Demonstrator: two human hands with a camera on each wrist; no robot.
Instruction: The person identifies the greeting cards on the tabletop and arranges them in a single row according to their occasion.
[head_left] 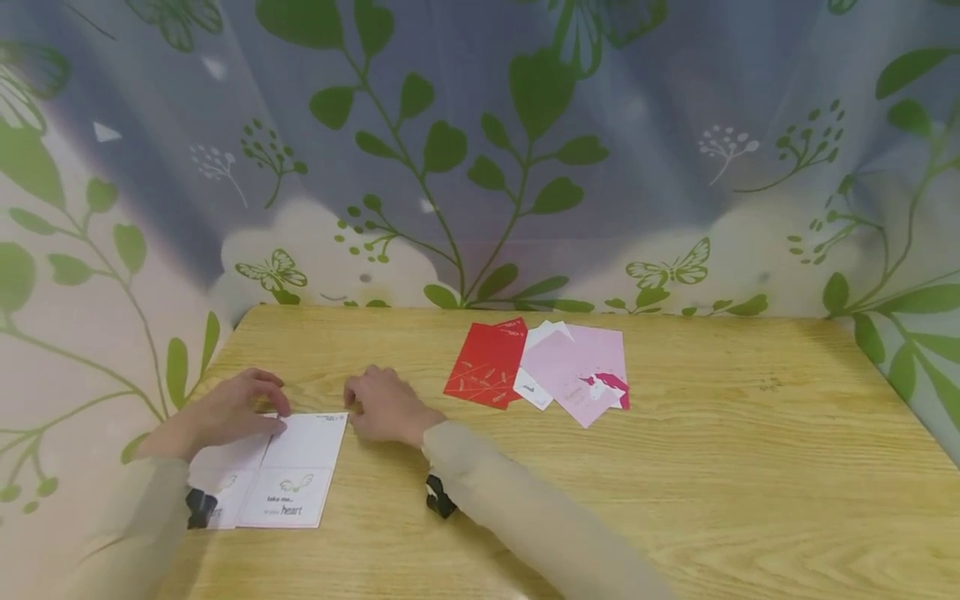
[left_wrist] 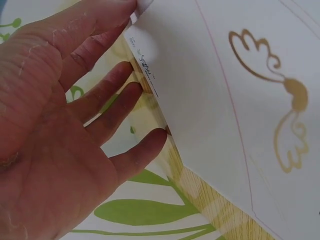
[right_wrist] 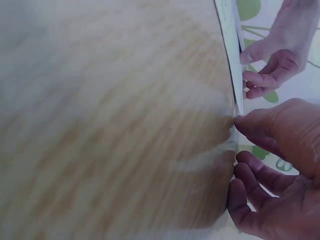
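Two white cards lie side by side at the front left of the table, each printed with small wings and the word "heart". The right-hand card (head_left: pixel 302 450) shows fully; my left forearm partly hides the left-hand card (head_left: pixel 225 467). At the top edge, where the two meet, my left hand (head_left: pixel 236 408) pinches a card between thumb and forefinger. In the left wrist view, its other fingers (left_wrist: pixel 112 110) spread along that card's edge. My right hand (head_left: pixel 390 406) is at the right-hand card's upper right corner, thumb and forefinger pinching the corner, the other fingers bent against the table.
Toward the back of the wooden table (head_left: pixel 712 475) lie red cards (head_left: pixel 486 367), white cards (head_left: pixel 534 390) and a pink card (head_left: pixel 573 367), overlapping in a loose group. A leaf-patterned curtain (head_left: pixel 480 167) hangs around the table's back and sides.
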